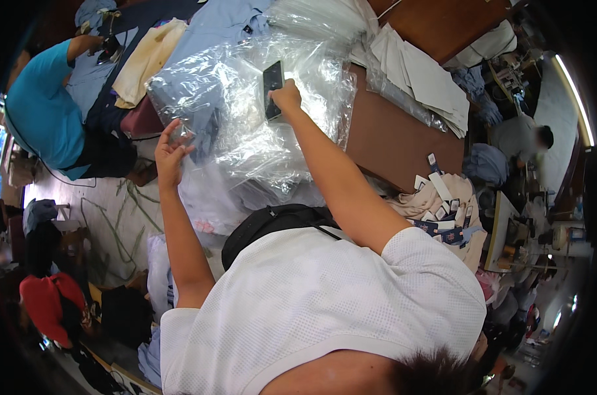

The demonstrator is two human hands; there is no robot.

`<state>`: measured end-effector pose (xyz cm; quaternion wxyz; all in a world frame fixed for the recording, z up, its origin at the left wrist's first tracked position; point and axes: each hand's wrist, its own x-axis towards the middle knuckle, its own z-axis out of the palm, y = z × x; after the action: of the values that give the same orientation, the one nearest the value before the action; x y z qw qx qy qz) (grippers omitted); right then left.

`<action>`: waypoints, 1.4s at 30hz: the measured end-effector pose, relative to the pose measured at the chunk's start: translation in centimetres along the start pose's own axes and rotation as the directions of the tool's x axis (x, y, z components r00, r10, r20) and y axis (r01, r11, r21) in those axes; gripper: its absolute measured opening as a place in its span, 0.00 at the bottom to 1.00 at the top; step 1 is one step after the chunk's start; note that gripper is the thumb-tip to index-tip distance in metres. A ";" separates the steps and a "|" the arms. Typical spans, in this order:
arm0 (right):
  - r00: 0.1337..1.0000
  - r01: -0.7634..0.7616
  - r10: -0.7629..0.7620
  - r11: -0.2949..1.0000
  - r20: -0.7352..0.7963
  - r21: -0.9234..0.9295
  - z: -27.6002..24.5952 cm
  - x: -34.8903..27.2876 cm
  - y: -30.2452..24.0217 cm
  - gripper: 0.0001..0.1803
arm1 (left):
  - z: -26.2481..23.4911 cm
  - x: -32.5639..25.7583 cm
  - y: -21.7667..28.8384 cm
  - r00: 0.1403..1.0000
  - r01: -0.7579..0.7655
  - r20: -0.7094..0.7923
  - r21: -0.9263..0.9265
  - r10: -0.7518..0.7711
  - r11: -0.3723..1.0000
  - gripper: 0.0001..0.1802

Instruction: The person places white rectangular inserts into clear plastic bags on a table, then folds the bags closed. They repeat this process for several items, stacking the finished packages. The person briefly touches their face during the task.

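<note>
My right hand [286, 99] is closed on a dark, flat smartphone [273, 80], holding it over a spread of shiny clear plastic bags [239, 125]. At the left edge of these bags is my left hand [170, 158]. Its fingers and thumb are apart, and the plastic lies right beside the fingertips. Whether they touch it I cannot tell. Light blue cloth [209, 33] shows beneath and beyond the plastic.
White paper sheets [420, 76] lie on a brown board [390, 131] to the right. Nearer stands a heap of beige cloth with tags [456, 197]. At the far left, a person in a blue shirt [45, 108] handles an iron [109, 49]. Another person [519, 138] sits far right.
</note>
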<state>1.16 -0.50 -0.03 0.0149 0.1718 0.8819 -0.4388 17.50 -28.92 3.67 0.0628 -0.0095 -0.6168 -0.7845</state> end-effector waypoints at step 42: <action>0.683 0.236 -0.616 0.695 -0.392 -0.680 -28.3 7.0 22.3 0.16 | 44.5 13.2 -12.3 0.716 -0.687 0.659 0.609 0.228 0.396 0.25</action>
<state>5.16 36.03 -1.03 -0.3187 0.0645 0.9436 -0.0621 0.30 15.89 3.58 0.1287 -0.3465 -0.8734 -0.3170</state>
